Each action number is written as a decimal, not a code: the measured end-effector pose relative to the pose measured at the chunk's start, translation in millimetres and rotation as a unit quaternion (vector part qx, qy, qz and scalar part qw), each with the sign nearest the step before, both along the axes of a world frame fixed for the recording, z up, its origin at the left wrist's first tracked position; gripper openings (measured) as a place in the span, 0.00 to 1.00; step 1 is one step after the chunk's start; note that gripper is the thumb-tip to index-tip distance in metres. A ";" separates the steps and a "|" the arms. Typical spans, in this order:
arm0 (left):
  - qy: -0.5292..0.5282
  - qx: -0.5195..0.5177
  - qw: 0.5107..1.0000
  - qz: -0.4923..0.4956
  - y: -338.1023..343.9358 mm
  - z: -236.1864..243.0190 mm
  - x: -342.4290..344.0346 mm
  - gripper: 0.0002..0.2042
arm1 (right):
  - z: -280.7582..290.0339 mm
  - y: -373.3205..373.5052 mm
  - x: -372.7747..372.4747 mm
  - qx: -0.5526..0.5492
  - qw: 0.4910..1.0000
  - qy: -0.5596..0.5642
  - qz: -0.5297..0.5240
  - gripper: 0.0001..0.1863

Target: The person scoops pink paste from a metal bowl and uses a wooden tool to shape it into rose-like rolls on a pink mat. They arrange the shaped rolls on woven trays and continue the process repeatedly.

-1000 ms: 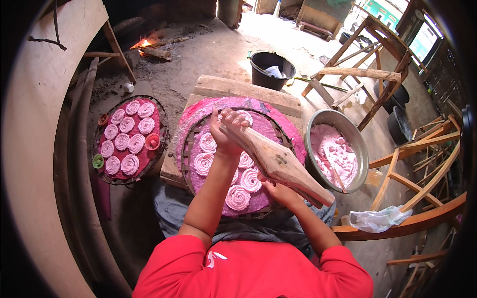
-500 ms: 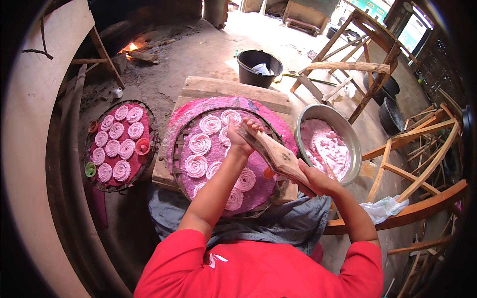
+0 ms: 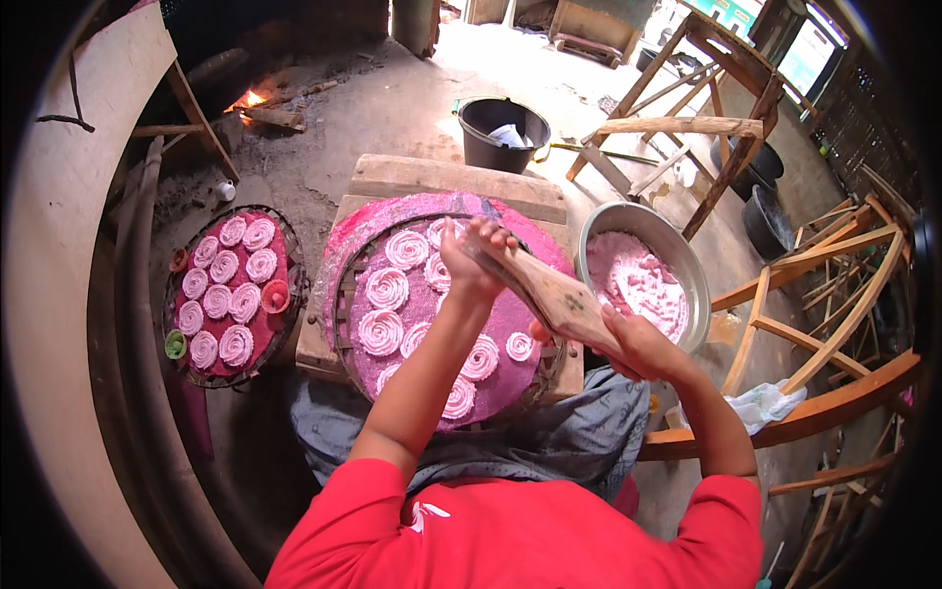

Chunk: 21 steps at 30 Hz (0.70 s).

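Observation:
A long, two-piece wooden press (image 3: 554, 294) slants across the middle, held above a round tray. My left hand (image 3: 473, 260) is closed round its upper end, fingers curled over the top. At the lower end, my right hand (image 3: 640, 344) grips it. On the tray's pink mat (image 3: 496, 393) lie several pale pink piped swirls (image 3: 380, 332). A smaller swirl (image 3: 520, 346) sits just below the press. My forearms and the press hide part of the tray. To the right stands a metal basin (image 3: 694, 285) with pink dough (image 3: 638, 285) in it.
A second tray (image 3: 289, 294) with pink swirls and small coloured cups stands on the left. Wooden boards (image 3: 392, 175) support the middle tray. Behind are a black bucket (image 3: 502, 137) and a fire (image 3: 247, 101). Wooden frames (image 3: 824, 334) crowd the right, with a plastic bag (image 3: 758, 407).
The press has turned slightly in my hands, showing more of its top face. A small swirl now shows on the mat where an orange piece under the press was visible. The view has shifted a little.

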<state>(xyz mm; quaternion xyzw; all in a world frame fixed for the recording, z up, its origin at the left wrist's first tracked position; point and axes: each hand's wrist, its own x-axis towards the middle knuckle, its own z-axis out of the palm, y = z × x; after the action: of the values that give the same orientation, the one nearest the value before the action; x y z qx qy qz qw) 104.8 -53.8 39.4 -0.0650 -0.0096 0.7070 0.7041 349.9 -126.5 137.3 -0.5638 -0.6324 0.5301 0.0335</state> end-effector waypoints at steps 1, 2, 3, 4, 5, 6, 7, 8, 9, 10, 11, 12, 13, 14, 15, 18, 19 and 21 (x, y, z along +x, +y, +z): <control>0.003 0.029 0.999 0.017 -0.2 1.5 -1.7 0.28 | 0.7 -0.1 -1.0 0.021 0.999 -0.022 -0.032 0.37; 0.016 0.059 0.998 0.031 -0.3 3.2 -4.7 0.28 | 0.2 -0.8 -2.4 0.045 0.999 0.012 -0.009 0.37; 0.011 0.093 0.995 0.035 -1.5 4.5 -6.9 0.28 | 0.5 -2.2 -1.8 0.026 0.999 0.029 -0.007 0.37; 0.044 0.071 0.995 0.050 -3.7 5.1 -8.2 0.27 | -0.3 -4.0 -1.2 0.031 0.999 0.002 -0.014 0.37; 0.047 0.022 0.998 0.033 -6.0 5.0 -8.2 0.26 | -0.5 -6.3 1.2 0.004 1.000 0.018 0.012 0.37; 0.039 0.011 0.999 0.029 -9.0 3.8 -6.2 0.26 | -1.5 -8.7 3.8 0.016 1.000 -0.009 -0.001 0.37; 0.039 -0.026 0.998 0.033 -11.0 1.8 -3.2 0.25 | -2.3 -10.7 7.6 0.012 1.000 -0.019 0.002 0.37; 0.031 -0.050 0.998 0.019 -11.9 -1.0 2.5 0.23 | -3.3 -12.1 12.0 0.007 0.999 -0.043 -0.009 0.36; 0.013 -0.030 0.999 0.010 -9.9 -3.6 9.3 0.23 | -5.1 -12.7 15.9 0.026 0.999 -0.026 -0.009 0.36; 0.001 -0.021 1.000 0.004 -6.3 -6.1 17.4 0.23 | -6.5 -12.4 20.0 0.043 0.999 -0.021 -0.022 0.36; -0.016 0.000 1.000 -0.009 -1.4 -7.7 24.8 0.22 | -7.9 -11.6 23.5 0.062 0.997 -0.018 -0.037 0.36; -0.010 0.032 0.999 -0.012 4.6 -8.1 30.2 0.23 | -8.3 -10.2 27.3 0.090 0.995 -0.040 -0.028 0.36; 0.005 0.040 0.999 -0.018 11.0 -7.1 35.3 0.22 | -8.2 -9.3 30.8 0.088 0.995 -0.033 -0.037 0.36; 0.021 0.048 0.998 -0.023 17.5 -4.4 39.0 0.22 | -7.0 -8.3 34.3 0.082 0.995 -0.028 -0.051 0.36; 0.038 0.028 0.998 -0.029 21.7 -1.4 40.4 0.22 | -5.4 -8.0 37.6 0.064 0.996 -0.012 -0.065 0.36; 0.213 0.079 0.971 -0.071 21.5 1.8 35.7 0.30 | 0.9 -9.5 48.8 0.037 0.995 0.037 -0.087 0.36; 0.265 0.124 0.953 -0.075 17.8 -0.6 33.7 0.36 | 1.2 -10.0 51.7 0.012 0.992 0.034 -0.123 0.36; 0.476 0.084 0.865 -0.134 4.1 -13.9 26.5 0.45 | -1.9 -10.1 56.7 0.031 0.994 0.061 -0.082 0.37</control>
<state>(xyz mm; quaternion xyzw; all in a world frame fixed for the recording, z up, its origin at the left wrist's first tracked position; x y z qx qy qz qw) 131.3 -49.7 25.5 0.3388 0.2761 0.5470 0.7140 406.6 -136.6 135.4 -0.5791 -0.5971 0.5390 0.1326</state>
